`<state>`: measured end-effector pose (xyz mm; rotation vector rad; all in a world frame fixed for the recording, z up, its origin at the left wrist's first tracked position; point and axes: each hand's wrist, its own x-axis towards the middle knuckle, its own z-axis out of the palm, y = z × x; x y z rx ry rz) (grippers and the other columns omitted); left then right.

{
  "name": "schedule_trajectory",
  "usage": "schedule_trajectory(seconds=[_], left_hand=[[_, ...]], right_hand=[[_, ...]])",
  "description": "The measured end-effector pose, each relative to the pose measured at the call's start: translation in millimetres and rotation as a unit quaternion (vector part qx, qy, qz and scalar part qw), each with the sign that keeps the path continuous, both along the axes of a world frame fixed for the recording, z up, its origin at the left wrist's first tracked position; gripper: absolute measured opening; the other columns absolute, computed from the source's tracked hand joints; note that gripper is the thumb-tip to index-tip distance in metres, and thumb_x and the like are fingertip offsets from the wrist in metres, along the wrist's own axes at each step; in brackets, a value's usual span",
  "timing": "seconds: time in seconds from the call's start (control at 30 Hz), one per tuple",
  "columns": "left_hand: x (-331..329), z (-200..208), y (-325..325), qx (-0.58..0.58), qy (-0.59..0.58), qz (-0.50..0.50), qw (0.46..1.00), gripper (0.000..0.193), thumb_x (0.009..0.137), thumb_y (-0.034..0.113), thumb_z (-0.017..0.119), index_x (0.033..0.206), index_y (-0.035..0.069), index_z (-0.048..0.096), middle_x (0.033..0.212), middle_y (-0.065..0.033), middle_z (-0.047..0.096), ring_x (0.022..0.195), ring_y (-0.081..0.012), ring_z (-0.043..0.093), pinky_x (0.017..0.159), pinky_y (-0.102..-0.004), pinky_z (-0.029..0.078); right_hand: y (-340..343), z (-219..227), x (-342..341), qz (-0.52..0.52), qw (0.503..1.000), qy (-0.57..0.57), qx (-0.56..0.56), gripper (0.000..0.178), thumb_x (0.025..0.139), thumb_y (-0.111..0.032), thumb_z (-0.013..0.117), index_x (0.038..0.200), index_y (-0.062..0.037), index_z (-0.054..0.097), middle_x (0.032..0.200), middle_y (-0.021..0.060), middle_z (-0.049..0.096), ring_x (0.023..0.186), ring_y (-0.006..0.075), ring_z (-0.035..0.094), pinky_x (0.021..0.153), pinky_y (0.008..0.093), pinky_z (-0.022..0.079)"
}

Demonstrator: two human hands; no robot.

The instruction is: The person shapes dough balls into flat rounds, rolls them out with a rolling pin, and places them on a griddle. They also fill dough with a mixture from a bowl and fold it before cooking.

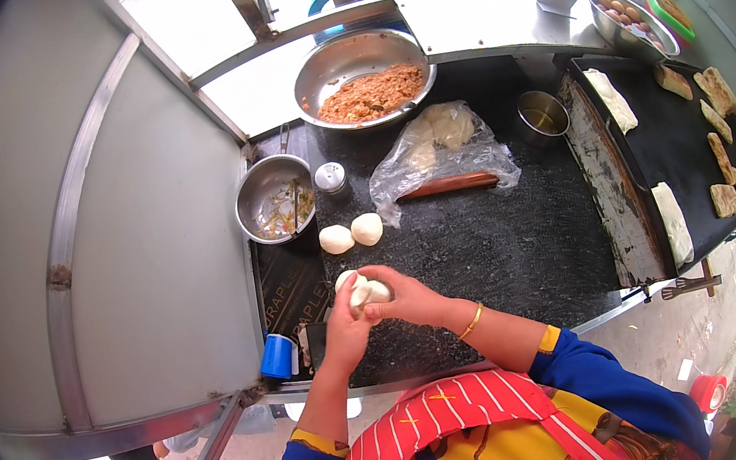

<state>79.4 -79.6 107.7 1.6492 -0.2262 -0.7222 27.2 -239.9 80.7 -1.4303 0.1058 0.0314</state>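
A piece of white dough (371, 294) is held between my two hands, above the near left part of the dark worktop. My left hand (343, 323) is closed on its left side, thumb up along it. From the right, my right hand (408, 301) curls its fingers round the same dough. Another rounded bit of white (345, 279) shows just beyond my left fingertips; whether it joins the held dough I cannot tell. Farther off, a dough ball (336, 239) sits beside a second dough ball (367, 229) on the worktop.
A steel bowl of orange-brown filling (375, 92) stands at the back. Nearby are a smaller bowl (261, 189), a shaker (332, 178), bagged dough (450, 129), a rolling pin (448, 185) and a steel cup (543, 114). Right, a griddle (673, 154) holds flatbreads. A blue cup (278, 357) is left.
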Motion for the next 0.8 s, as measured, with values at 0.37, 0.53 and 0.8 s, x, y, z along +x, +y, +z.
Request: schedule_trajectory(seconds=[0.37,0.53,0.8], left_hand=[[85,-57,-172,0.344,-0.521,0.008,0.781,0.065,0.08,0.008,0.073,0.139,0.008,0.046,0.139,-0.0177,0.045,0.128,-0.0356,0.045,0.105,-0.0451,0.039],[158,-80,-193,0.161,-0.432,0.087,0.883,0.02,0.097,0.003,0.049,0.108,0.003,0.065,0.097,-0.0089,0.066,0.081,-0.0188,0.064,0.074,-0.0323,0.052],[170,-33,-201,0.138,-0.52,0.086,0.839,0.025,0.089,-0.003,0.057,0.105,0.012,0.069,0.089,-0.0112,0.06,0.079,-0.0293,0.064,0.071,-0.0354,0.052]], right_hand=[[-180,-19,-1,-0.102,0.953,0.157,0.24,0.039,0.085,-0.02,0.072,0.118,-0.0066,0.057,0.096,0.0091,0.067,0.076,0.0213,0.07,0.056,0.032,0.057],[-205,-21,47,0.069,0.973,0.172,0.138,0.044,0.084,-0.019,0.072,0.123,-0.0059,0.057,0.094,0.0085,0.067,0.071,0.0184,0.068,0.051,0.0288,0.053],[-166,-37,144,-0.173,0.921,-0.008,-0.348,0.068,0.077,-0.018,0.075,0.136,-0.0059,0.043,0.143,0.0259,0.041,0.13,0.0441,0.041,0.106,0.0479,0.038]])
